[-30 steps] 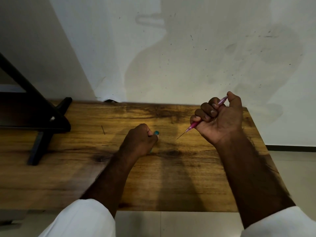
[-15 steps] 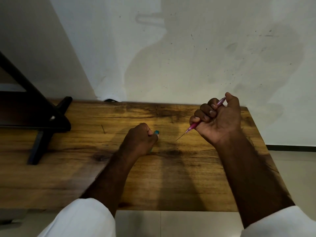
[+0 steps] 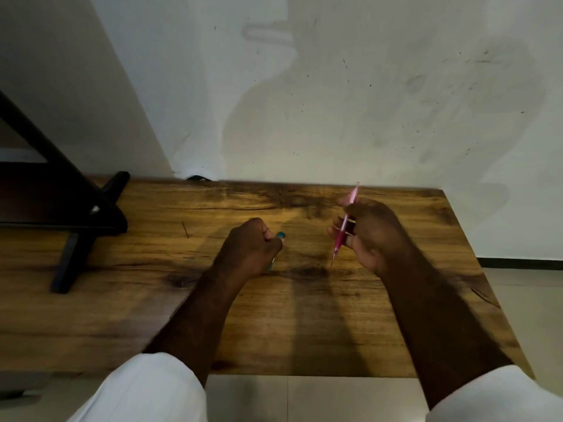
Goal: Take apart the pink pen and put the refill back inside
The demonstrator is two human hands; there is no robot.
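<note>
Now, going left to right: a dark stand (image 3: 61,214) is sitting at the far left of the wooden table (image 3: 304,330), well apart from the work and not obstructing. The left hand (image 3: 249,248) is resting on the table as a closed fist, unmoved from a second ago, its fingers wrapped round a teal-tipped item (image 3: 281,235); probably a second pen or a cap, though the fist is hiding most of it.

The change is on the right. The right hand (image 3: 374,236) is turning the pink pen (image 3: 344,226) from a slant pointing toward the left hand to nearly upright, tip down just above the table. The fingers are loosening from a fist into a lighter pinch on the mid barrel; motion blur is softening the detail.

Judgement: the pen is looking still assembled, so this is reorientation before unscrewing. The occupied left hand is the likely hindrance.
</note>
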